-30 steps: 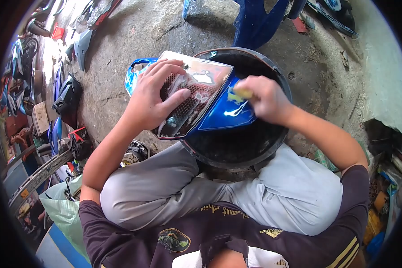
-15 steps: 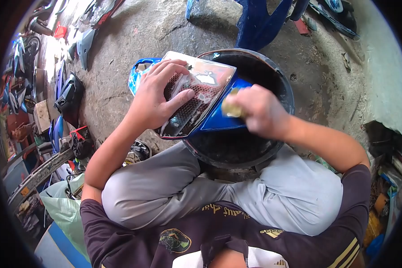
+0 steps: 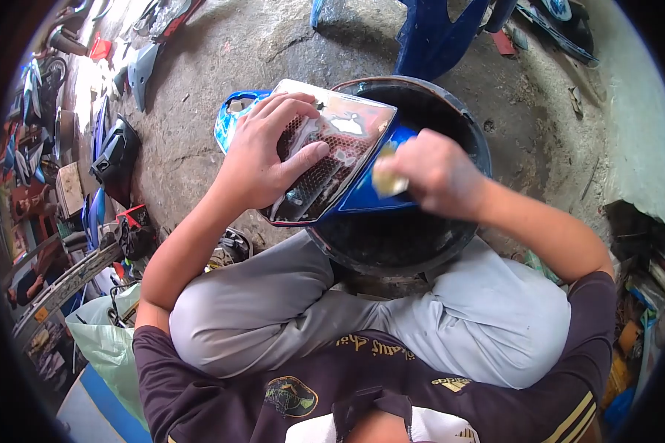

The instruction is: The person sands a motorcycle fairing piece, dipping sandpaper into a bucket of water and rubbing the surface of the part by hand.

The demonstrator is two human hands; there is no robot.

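A glossy blue motorcycle body panel (image 3: 356, 198) with a honeycomb-patterned, partly worn decal lies across a round black tub (image 3: 484, 148). My left hand (image 3: 270, 151) grips its left part, fingers spread over the top and thumb on the honeycomb area. The panel's blue end with a cut-out shows beyond that wrist. My right hand (image 3: 440, 177), smeared by motion, is closed around a yellowish pad (image 3: 389, 176) that it presses on the blue face. Whether the pad is a sponge or folded sandpaper cannot be made out.
The tub stands on rough concrete just ahead of my crossed legs (image 3: 258, 303). Beyond it is a blue plastic chair (image 3: 432, 44). Motorcycle panels, among them a black one (image 3: 114, 159), and a pale green bag (image 3: 100, 332) lie to the left. A wall (image 3: 635, 111) rises at right.
The pad and my right hand have shifted slightly to the right along the blue face. My left hand keeps its hold; the whole view has moved a little.
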